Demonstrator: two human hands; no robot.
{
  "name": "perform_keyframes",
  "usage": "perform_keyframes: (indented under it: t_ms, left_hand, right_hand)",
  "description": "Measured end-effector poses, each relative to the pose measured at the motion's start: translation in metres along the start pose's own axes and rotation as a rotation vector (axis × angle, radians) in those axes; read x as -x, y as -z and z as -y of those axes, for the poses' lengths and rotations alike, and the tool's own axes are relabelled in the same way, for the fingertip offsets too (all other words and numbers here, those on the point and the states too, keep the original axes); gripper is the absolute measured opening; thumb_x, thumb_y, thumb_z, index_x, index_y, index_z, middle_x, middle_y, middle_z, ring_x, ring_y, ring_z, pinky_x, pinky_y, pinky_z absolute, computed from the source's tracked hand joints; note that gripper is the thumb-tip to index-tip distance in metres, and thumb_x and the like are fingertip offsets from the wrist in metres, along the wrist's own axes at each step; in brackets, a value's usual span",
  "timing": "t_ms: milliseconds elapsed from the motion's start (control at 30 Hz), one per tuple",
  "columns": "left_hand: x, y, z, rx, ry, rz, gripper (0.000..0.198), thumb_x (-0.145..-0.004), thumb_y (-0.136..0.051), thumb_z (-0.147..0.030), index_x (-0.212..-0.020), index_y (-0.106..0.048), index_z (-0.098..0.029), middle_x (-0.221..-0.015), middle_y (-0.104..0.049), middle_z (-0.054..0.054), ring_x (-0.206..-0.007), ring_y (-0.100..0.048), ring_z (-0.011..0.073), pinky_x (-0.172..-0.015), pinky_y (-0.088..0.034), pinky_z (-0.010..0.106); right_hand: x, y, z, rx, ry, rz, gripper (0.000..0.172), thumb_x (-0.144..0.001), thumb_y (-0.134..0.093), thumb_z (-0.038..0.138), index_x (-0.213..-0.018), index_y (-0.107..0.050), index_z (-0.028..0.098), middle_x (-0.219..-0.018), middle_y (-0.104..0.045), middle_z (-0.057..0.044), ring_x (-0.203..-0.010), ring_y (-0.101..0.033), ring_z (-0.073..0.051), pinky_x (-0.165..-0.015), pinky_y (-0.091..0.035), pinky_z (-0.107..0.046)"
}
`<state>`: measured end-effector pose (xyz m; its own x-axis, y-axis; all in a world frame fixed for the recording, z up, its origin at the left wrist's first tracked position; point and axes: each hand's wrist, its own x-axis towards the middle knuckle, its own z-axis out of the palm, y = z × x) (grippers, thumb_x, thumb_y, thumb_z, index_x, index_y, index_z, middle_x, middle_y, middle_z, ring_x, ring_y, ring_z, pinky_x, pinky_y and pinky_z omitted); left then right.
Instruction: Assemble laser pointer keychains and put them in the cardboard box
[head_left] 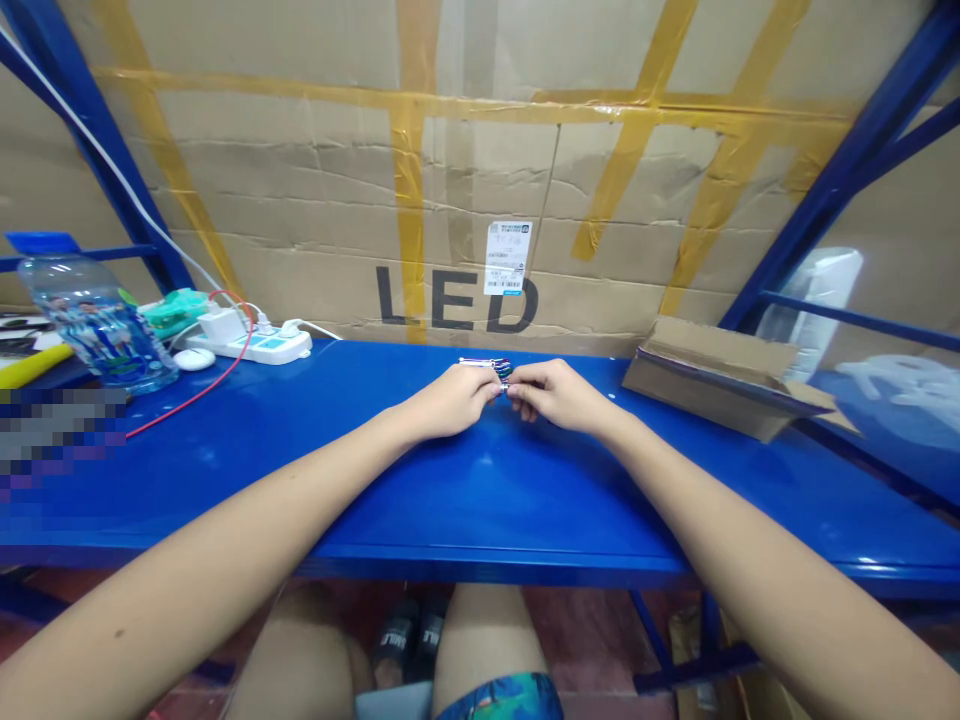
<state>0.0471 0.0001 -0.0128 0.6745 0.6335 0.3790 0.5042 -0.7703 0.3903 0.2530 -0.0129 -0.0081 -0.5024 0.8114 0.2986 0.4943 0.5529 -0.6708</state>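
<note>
Over the back middle of the blue tabletop, my left hand (466,398) and my right hand (553,392) are close together, fingers closed in a pinch. Between their fingertips is a small shiny thing with silvery and dark purple-green parts (504,369). Its slim, pale end sticks out to the left above my left fingers. Much of it is covered by the fingers, and its kind is too small to make out. Both hands appear to grip it.
A blue-capped water bottle (97,320), a white power strip (274,345) and a red cable (225,372) lie left. An open cardboard box (712,385) stands right. Behind the blue table (480,500) rises a large taped carton (315,200) marked LED.
</note>
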Motion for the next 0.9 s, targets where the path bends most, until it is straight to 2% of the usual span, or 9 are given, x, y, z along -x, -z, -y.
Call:
perform_keyframes:
  t_ms: [200, 333, 433, 567, 767, 900]
  left_hand:
    - [0.0059, -0.0011, -0.0032, -0.091, -0.118, -0.126, 0.009, -0.093, -0.051, -0.017, -0.097, -0.059, -0.017, -0.099, -0.067, 0.008, -0.09, -0.062, 0.0213, -0.08, -0.047, 0.034]
    - [0.0036, -0.0018, -0.0065, -0.138, -0.146, -0.182, 0.014, -0.096, -0.047, -0.023, -0.094, -0.059, -0.016, -0.098, -0.061, 0.009, -0.095, -0.059, 0.0218, -0.086, -0.048, 0.037]
    - [0.0006, -0.0027, -0.0056, -0.189, -0.11, -0.136, 0.026, -0.1, -0.038, -0.023, -0.089, -0.061, -0.014, -0.096, -0.059, 0.011, -0.097, -0.058, 0.0234, -0.09, -0.048, 0.04]
    - [0.0015, -0.002, -0.0029, -0.205, -0.067, -0.056, 0.023, -0.099, -0.039, -0.018, -0.095, -0.061, -0.014, -0.098, -0.064, 0.012, -0.094, -0.06, 0.0241, -0.087, -0.05, 0.041]
    - [0.0063, -0.0004, -0.0011, -0.208, -0.179, -0.095, 0.015, -0.097, -0.043, -0.016, -0.101, -0.057, -0.014, -0.108, -0.063, 0.014, -0.102, -0.062, 0.0256, -0.088, -0.051, 0.041]
    - [0.0052, -0.0002, -0.0006, -0.215, -0.236, -0.123, 0.013, -0.097, -0.043, -0.015, -0.099, -0.055, -0.015, -0.107, -0.063, 0.014, -0.102, -0.062, 0.0248, -0.088, -0.052, 0.04]
  right_hand:
    - [0.0017, 0.0002, 0.0031, -0.098, -0.078, 0.035, 0.022, -0.088, -0.056, 0.033, -0.072, -0.056, 0.018, -0.059, -0.059, 0.0, -0.046, -0.057, -0.012, -0.045, -0.046, -0.024]
    - [0.0019, 0.0025, 0.0042, -0.082, -0.092, 0.029, 0.022, -0.088, -0.055, 0.032, -0.071, -0.056, 0.018, -0.057, -0.059, 0.0, -0.044, -0.054, -0.012, -0.044, -0.042, -0.024]
    - [0.0014, 0.0036, 0.001, 0.046, -0.005, -0.007, 0.022, -0.089, -0.054, 0.028, -0.071, -0.058, 0.017, -0.056, -0.058, 0.001, -0.046, -0.053, -0.011, -0.049, -0.042, -0.024]
    - [0.0018, 0.0034, -0.0003, 0.155, 0.088, 0.008, 0.02, -0.089, -0.054, 0.025, -0.072, -0.062, 0.016, -0.059, -0.059, 0.001, -0.049, -0.054, -0.01, -0.054, -0.041, -0.024]
    - [0.0017, 0.0034, 0.0024, -0.175, -0.121, 0.122, 0.021, -0.085, -0.058, 0.031, -0.069, -0.057, 0.017, -0.054, -0.058, 0.002, -0.038, -0.05, -0.01, -0.04, -0.036, -0.022]
    - [0.0007, 0.0042, -0.0009, -0.327, -0.137, 0.148, 0.022, -0.083, -0.063, 0.033, -0.071, -0.059, 0.016, -0.051, -0.057, 0.002, -0.036, -0.048, -0.009, -0.035, -0.031, -0.02]
